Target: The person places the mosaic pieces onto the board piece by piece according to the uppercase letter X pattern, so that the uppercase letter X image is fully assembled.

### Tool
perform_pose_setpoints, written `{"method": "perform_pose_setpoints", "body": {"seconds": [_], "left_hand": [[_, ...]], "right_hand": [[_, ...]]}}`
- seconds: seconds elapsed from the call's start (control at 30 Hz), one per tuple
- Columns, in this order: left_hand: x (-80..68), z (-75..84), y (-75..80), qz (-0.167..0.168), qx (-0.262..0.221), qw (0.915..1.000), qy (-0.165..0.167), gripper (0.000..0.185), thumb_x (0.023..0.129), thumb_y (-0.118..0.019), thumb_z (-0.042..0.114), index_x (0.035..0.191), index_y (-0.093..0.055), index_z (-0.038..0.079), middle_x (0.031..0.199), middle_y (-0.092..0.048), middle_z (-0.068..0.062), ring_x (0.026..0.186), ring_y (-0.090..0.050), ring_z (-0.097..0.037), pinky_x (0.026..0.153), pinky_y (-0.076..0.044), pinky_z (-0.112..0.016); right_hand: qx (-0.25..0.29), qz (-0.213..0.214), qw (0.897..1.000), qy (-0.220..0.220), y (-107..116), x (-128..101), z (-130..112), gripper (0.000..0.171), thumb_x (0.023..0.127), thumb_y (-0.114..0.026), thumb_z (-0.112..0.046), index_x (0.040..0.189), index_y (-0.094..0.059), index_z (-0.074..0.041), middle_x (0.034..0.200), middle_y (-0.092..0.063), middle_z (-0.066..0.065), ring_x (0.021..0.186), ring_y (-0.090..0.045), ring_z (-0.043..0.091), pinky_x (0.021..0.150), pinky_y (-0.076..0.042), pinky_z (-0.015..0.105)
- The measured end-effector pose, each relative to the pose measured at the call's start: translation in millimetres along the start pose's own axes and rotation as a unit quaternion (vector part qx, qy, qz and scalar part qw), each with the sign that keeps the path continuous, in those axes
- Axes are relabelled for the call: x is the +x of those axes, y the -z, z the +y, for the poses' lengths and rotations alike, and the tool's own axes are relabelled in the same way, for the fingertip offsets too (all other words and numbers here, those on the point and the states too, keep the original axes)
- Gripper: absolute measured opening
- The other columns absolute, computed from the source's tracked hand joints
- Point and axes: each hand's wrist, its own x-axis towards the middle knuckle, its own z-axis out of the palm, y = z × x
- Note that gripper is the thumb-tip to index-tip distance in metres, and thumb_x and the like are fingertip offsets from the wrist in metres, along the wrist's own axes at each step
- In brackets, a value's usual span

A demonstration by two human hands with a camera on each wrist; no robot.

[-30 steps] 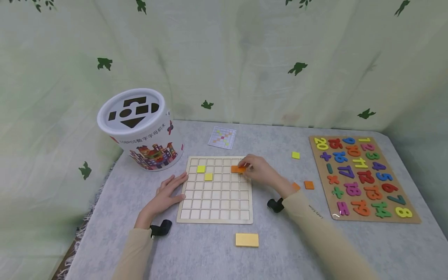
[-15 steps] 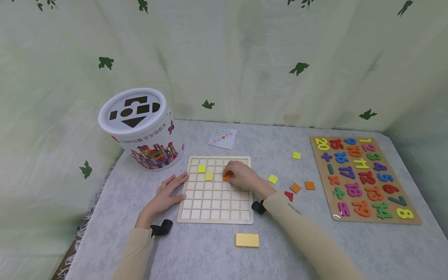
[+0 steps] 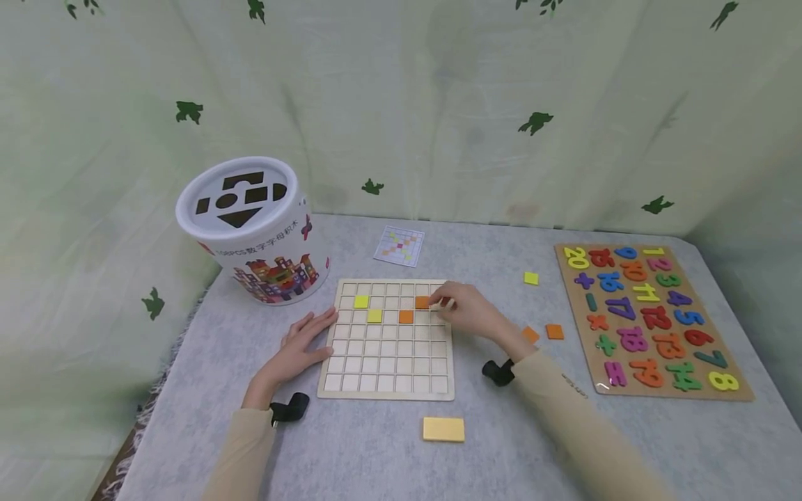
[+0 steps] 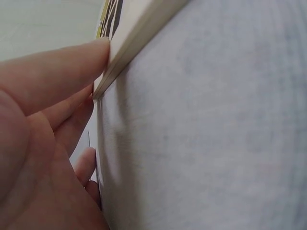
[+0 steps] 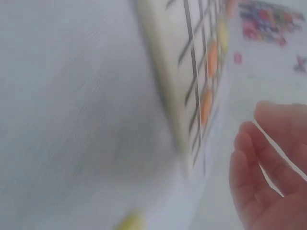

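L hand (image 3: 301, 344) flat vs grid board (image 3: 388, 376) edge on desk, R hand (image 3: 471, 309) fingers loosely curled, empty, by orange tile (image 3: 422, 302); best press it flush w/ cell.

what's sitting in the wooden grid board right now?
In the grid board: two yellow tiles and two orange tiles. The right hand covers cells near its upper right corner.

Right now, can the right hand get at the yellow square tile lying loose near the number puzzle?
Probably yes. The right hand hovers by the grid board's right edge, apparently holding nothing, and only bare tablecloth lies between it and the yellow square tile.
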Motion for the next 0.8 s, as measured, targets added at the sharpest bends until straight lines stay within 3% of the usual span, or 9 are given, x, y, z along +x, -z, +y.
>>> {"method": "perform_pose_setpoints", "body": {"seconds": [0.23,0.47,0.63,0.8], "left_hand": [[0.0,0.8,-0.2,0.001,0.000,1.0000,0.003,0.065,0.093,-0.063,0.020,0.150,-0.033,0.011,0.158,-0.020,-0.005,0.142,0.003,-0.037,0.102,0.002,-0.066],[-0.9,0.5,-0.5,0.003,-0.003,1.0000,-0.001,0.064,0.093,-0.063,0.020,0.150,-0.034,0.011,0.158,-0.020,-0.005,0.142,0.003,-0.037,0.102,0.003,-0.066],[-0.7,-0.3,-0.8,0.003,-0.004,1.0000,-0.003,0.064,0.093,-0.063,0.021,0.150,-0.034,0.012,0.158,-0.020,-0.005,0.142,0.002,-0.037,0.102,0.002,-0.067],[0.0,-1.3,-1.0,0.003,-0.003,1.0000,-0.005,0.064,0.093,-0.063,0.021,0.150,-0.034,0.011,0.158,-0.021,-0.005,0.142,0.002,-0.037,0.102,0.002,-0.067]], "right_hand": [[-0.009,0.021,0.998,-0.058,32.6,-57.1,30.5,0.020,0.086,-0.067,-0.001,0.106,-0.068,-0.001,0.101,-0.066,0.008,0.088,-0.057,0.020,0.077,-0.050,0.037],[-0.028,-0.007,0.995,-0.092,41.4,-102.6,51.4,0.019,0.084,-0.068,0.001,0.103,-0.067,-0.003,0.097,-0.065,0.003,0.085,-0.057,0.018,0.076,-0.051,0.037],[-0.048,-0.010,0.995,-0.086,35.4,-118.9,55.6,0.021,0.081,-0.071,0.002,0.100,-0.068,-0.006,0.093,-0.062,-0.002,0.083,-0.057,0.015,0.075,-0.051,0.033],[-0.091,-0.001,0.993,-0.071,28.4,-118.8,55.0,0.023,0.078,-0.073,0.003,0.098,-0.067,-0.008,0.093,-0.059,-0.003,0.082,-0.055,0.014,0.073,-0.052,0.032]]}}
